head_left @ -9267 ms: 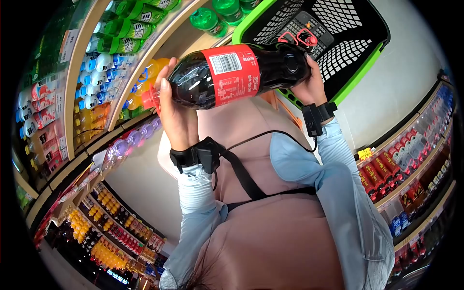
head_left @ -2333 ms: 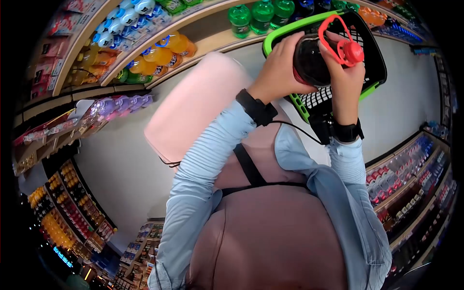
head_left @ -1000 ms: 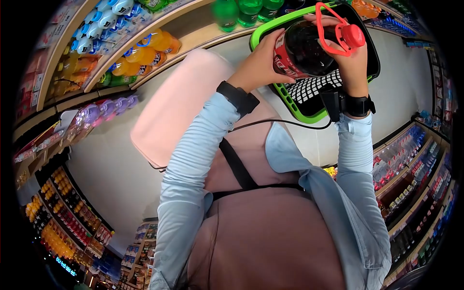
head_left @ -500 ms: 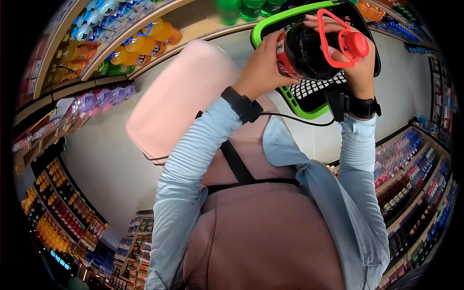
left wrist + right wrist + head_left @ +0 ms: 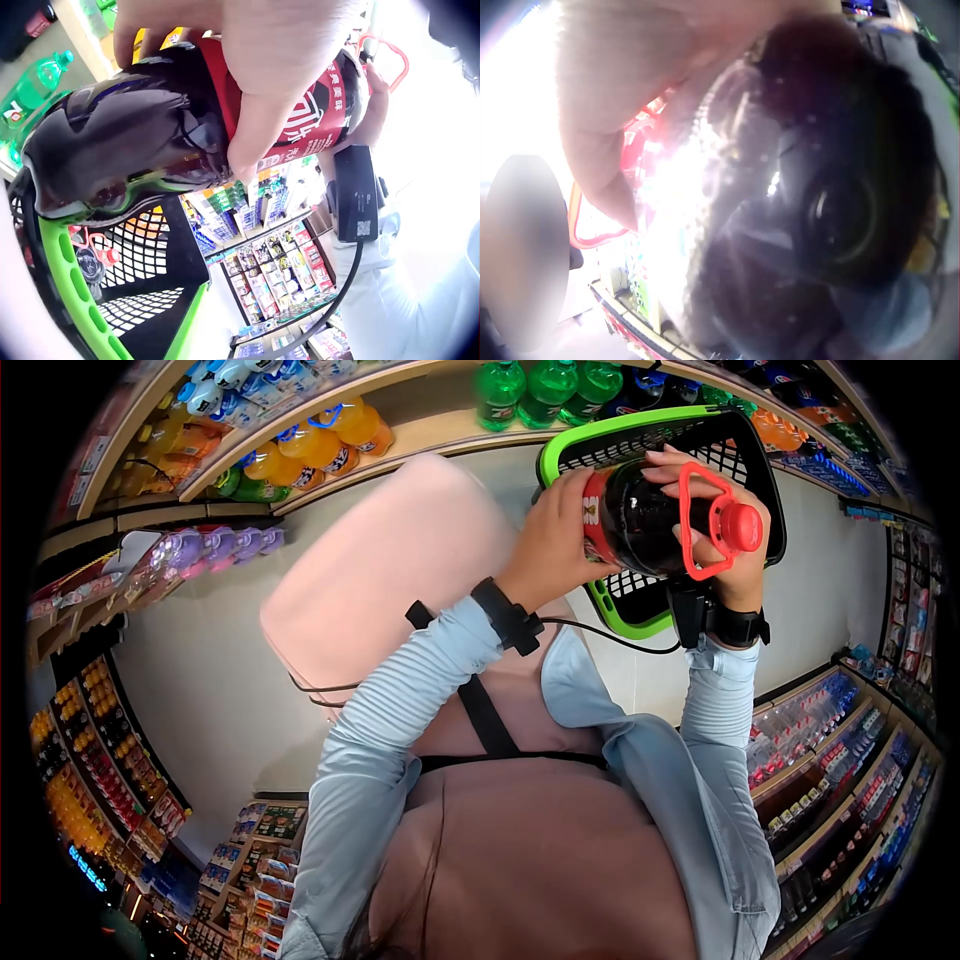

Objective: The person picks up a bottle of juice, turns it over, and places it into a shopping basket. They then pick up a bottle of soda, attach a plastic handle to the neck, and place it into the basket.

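A large cola bottle (image 5: 640, 520) with a red label, red cap and red carrying loop is held in both hands. My left hand (image 5: 555, 540) grips it round the label, thumb along the near side; the left wrist view shows these fingers wrapped over the bottle (image 5: 135, 142). My right hand (image 5: 740, 530) holds the shoulder and neck, behind the cap and loop. Tilted, the bottle has its cap toward the head camera and overlaps the black basket (image 5: 620, 618) with green rim. Blurred dark bottle (image 5: 817, 202) fills much of the right wrist view.
Inside the basket lies another item with a red loop (image 5: 94, 244). Shelves hold green soda bottles (image 5: 550, 395) behind the basket and orange drinks (image 5: 350, 425) at upper left. A black cable (image 5: 610, 640) runs to the right wrist. More shelving (image 5: 820, 790) stands at right.
Earlier the bottle lay level, left hand at the cap end and right hand at the base. It has since been turned cap toward the right hand; lately it sits slightly lower in view.
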### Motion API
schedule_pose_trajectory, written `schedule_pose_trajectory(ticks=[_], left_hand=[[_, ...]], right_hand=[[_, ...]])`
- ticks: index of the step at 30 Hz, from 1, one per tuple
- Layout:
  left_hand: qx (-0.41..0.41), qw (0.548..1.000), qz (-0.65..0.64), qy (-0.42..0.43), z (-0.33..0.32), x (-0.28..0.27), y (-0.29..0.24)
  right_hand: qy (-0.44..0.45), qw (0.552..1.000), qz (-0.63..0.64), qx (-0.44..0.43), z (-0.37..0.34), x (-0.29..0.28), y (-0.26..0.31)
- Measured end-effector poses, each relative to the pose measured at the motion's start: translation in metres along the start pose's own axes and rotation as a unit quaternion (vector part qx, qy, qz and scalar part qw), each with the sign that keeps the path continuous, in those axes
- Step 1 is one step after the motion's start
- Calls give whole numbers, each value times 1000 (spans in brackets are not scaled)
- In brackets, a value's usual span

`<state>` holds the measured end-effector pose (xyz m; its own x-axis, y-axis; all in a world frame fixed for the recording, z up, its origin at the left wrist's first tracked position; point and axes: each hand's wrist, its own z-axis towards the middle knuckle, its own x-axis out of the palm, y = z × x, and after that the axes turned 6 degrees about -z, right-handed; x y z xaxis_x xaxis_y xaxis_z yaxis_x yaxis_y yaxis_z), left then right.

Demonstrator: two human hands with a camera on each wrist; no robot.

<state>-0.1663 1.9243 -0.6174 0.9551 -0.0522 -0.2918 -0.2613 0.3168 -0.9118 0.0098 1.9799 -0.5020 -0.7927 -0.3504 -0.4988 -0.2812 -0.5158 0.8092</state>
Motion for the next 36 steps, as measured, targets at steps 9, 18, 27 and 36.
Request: schedule_pose_trajectory(ticks=[9, 18, 27, 36], left_hand=[[10, 993, -58, 102, 14, -20, 6], [11, 987, -110, 112, 15, -23, 7], [13, 989, -113, 99, 11, -24, 8], [17, 997, -62, 32, 7, -17, 7]], right_hand=[[4, 998, -46, -34, 0, 2, 2], [-41, 992, -117, 10, -13, 10, 8], [-284, 926, -16, 247, -31, 58, 44], [-310, 936, -13, 167, -15, 64, 30]])
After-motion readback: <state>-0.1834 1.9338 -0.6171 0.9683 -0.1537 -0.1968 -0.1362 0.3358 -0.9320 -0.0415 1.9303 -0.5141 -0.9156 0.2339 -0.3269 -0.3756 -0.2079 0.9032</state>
